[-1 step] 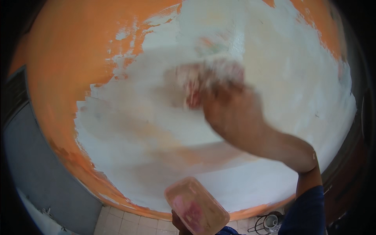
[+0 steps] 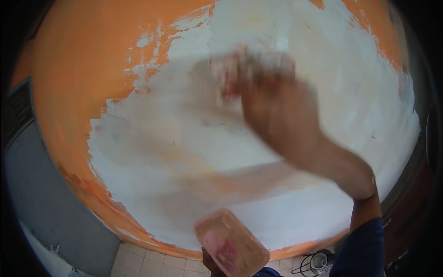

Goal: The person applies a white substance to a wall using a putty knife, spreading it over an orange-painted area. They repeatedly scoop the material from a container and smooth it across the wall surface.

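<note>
My right hand [image 2: 281, 106] is raised against the wall [image 2: 152, 134], its fingers smeared by motion. In it is a paint-smeared red-and-white thing [image 2: 228, 76], too blurred to tell its kind, at the wall's white-coated upper middle. Low in the view, my left hand [image 2: 210, 264] grips a shallow rectangular plastic tub [image 2: 251, 251] with rounded corners. The tub is tilted, and pink and tan paint or residue shows on it. Most of my left hand is hidden behind the tub.
Orange paint [image 2: 78, 92] borders the uneven white coat. A grey door-like panel [image 2: 55, 194] stands at the left. Below are pale floor tiles [image 2: 152, 264]; a dark wire stand with a whitish round container [image 2: 318, 261] sits at the lower right.
My right hand has moved up along the wall and slightly right, carrying the red-and-white thing. The left hand and the tub have stayed in place.
</note>
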Motion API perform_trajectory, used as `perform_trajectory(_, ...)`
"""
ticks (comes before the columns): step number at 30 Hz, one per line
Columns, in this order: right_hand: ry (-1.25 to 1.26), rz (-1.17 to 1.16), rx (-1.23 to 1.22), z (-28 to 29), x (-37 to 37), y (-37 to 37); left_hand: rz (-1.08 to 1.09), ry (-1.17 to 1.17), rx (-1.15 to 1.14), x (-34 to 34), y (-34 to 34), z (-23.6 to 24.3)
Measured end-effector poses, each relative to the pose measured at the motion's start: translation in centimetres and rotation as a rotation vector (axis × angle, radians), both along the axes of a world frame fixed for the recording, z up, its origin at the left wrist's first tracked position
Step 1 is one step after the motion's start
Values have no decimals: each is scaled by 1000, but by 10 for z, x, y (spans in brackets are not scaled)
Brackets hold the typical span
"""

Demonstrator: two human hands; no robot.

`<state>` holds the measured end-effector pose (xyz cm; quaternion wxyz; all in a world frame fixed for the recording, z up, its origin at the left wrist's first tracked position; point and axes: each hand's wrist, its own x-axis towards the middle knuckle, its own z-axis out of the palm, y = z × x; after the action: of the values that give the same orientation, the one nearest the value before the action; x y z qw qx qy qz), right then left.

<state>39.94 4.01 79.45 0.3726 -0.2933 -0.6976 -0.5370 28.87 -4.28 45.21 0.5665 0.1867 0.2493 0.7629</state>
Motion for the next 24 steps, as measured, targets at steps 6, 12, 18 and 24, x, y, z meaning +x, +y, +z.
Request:
perform_trajectory(6,-25,-47,171,83,14,61,-91,-72,117,3,-5,11)
perform_trajectory(12,-310,-154,49,-69,-3,49,-53,-127,44,-3,-10,2)
perform_trajectory(18,-107,-67,32,18,11,-5,103,-87,-101,-1,-14,13)
perform_trajectory(24,-78,18,101,26,30,75,40,45,172,-6,-1,-17)
